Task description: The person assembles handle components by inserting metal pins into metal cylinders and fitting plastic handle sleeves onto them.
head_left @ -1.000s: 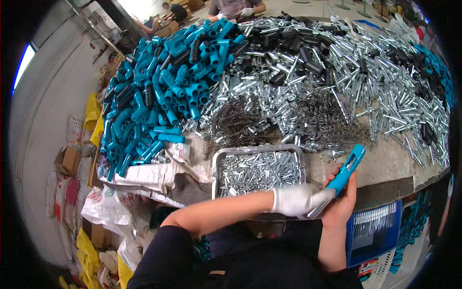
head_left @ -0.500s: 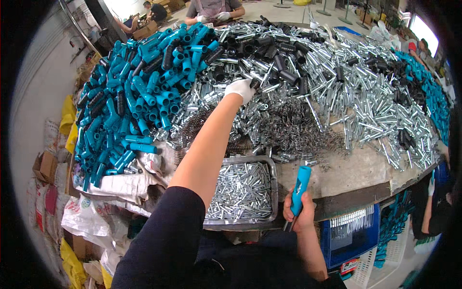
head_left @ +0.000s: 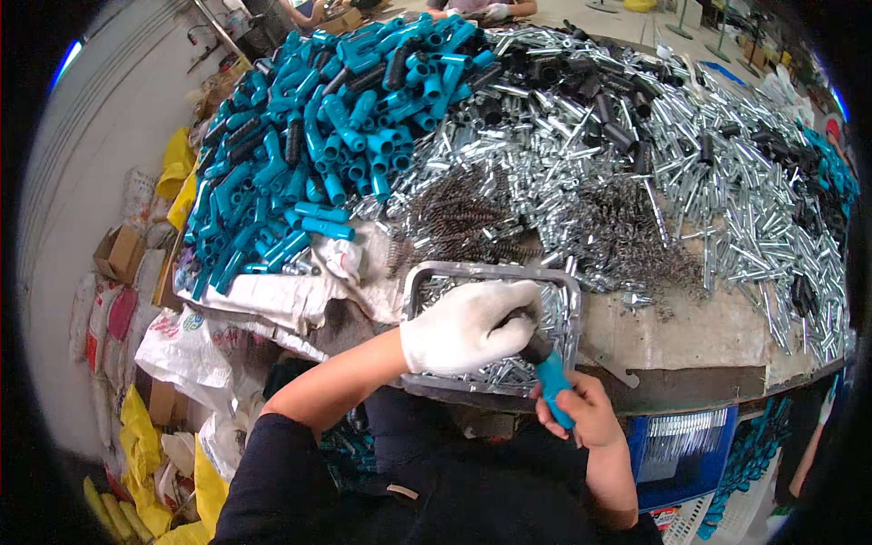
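My gloved left hand [head_left: 472, 329] is closed over the metal tray, its fingers around a black sleeve [head_left: 537, 349]. That sleeve meets the upper end of a teal tubular handle [head_left: 554, 391], and I cannot tell how far it goes in or over. Bare fingers of my right hand [head_left: 589, 411] wrap the handle's lower part, close to the table's front edge. Beneath the left hand, the metal tray [head_left: 574, 313] holds many small silver pins, partly covered by the glove. Just right of the tray lies a flat grey metal piece [head_left: 613, 366] with a hooked end.
Teal handles [head_left: 350, 136] are heaped at the left. Coil springs [head_left: 459, 218], black sleeves [head_left: 618, 136] and silver rods [head_left: 772, 259] spread across the table. A blue bin [head_left: 683, 454] stands below the front edge at right. A person's gloved hand [head_left: 497, 12] shows at the far side.
My left hand has come back from the black parts on the heap to the handle, bringing a black sleeve. My right hand still holds the handle, now tilted toward the left hand.
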### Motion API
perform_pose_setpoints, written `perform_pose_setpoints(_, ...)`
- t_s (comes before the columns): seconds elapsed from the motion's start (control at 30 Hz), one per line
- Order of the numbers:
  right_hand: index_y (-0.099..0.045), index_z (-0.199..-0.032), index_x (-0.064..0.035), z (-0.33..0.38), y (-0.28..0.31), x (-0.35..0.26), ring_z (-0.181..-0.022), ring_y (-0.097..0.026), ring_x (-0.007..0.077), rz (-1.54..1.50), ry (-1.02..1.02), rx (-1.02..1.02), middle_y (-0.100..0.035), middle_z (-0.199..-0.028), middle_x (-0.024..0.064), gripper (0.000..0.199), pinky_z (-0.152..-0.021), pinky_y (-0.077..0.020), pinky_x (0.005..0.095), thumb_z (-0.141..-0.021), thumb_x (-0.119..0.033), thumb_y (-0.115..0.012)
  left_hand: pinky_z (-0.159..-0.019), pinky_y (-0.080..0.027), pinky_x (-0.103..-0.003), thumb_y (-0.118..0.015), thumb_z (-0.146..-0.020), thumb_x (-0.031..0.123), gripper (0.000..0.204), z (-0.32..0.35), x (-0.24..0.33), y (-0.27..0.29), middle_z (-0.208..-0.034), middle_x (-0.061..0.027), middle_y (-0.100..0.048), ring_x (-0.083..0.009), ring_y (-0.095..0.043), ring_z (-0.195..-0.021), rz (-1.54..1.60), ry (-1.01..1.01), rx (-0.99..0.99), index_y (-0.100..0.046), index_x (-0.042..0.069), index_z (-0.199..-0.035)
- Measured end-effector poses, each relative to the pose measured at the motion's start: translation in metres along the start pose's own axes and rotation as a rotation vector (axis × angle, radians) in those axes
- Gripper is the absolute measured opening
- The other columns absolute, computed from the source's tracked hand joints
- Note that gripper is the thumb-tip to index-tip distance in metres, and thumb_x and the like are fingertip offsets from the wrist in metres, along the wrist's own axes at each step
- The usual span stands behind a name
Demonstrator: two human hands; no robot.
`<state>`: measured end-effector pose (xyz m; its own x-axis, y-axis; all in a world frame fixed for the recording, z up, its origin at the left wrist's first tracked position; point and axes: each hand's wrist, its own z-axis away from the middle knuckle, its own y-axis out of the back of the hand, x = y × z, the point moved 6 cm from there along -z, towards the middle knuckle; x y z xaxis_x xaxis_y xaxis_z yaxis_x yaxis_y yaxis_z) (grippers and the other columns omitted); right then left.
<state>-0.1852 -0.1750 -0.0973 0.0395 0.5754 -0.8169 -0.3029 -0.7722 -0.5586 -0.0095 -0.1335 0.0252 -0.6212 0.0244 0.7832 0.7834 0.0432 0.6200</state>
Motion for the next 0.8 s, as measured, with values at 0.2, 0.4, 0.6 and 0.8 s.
perform_pose_setpoints(0.2,-0.057,-0.110,0.0058,-0.011,-0.045,0.013,-0.051,-0.048,0.0081,-0.165,-0.159,-0.173,-0.058,-0.076,0.0075,0.037,-0.042,-0.0345,0.0215,-0.098,-0.030,-0.057,-0.069,-0.047,-0.045,-0.046,-0.085,0.022,0.023,0.025,-0.003,0.014,-0.071,-0.0198,-0.057,-0.0380,-0.060,-0.071,-0.032,0.094,0.024,-0.056,0.001,-0.088)
perform_pose_setpoints(0.4,-0.054,-0.116,0.0030,-0.027,-0.053,0.007,-0.050,-0.047,0.0086,-0.047,-0.177,0.059,-0.057,-0.076,0.0078,0.044,-0.041,-0.0343,0.0221,-0.098,-0.037,-0.056,-0.064,-0.050,-0.049,-0.048,-0.089,0.029,0.027,0.027,-0.002,-0.004,-0.071,-0.0221,-0.062,-0.0406,-0.064,-0.070,-0.243,0.086,0.175,-0.062,0.005,-0.085)
perform_pose_setpoints(0.6,-0.053,-0.116,0.0037,-0.046,-0.043,0.005,-0.049,-0.049,0.0083,0.497,0.240,0.340,-0.056,-0.067,0.0044,0.049,-0.042,-0.0375,0.0246,-0.099,-0.042,-0.052,-0.064,-0.051,-0.048,-0.048,-0.092,0.036,0.031,0.026,-0.004,-0.004,-0.074,-0.0183,-0.065,-0.0370,-0.065,-0.070,-0.494,0.169,0.289,-0.062,0.009,-0.091)
perform_pose_setpoints(0.8,-0.054,-0.123,-0.0033,-0.054,-0.053,0.009,-0.040,-0.040,0.0061,0.330,-0.030,0.317,-0.048,-0.064,0.0009,0.047,-0.035,-0.0292,0.0227,-0.103,-0.044,-0.042,-0.073,-0.054,-0.043,-0.065,-0.085,0.031,0.024,0.000,-0.085,0.087,-0.092,-0.0140,-0.065,-0.0319,-0.065,-0.087,-0.758,0.338,0.748,-0.067,0.008,-0.092)
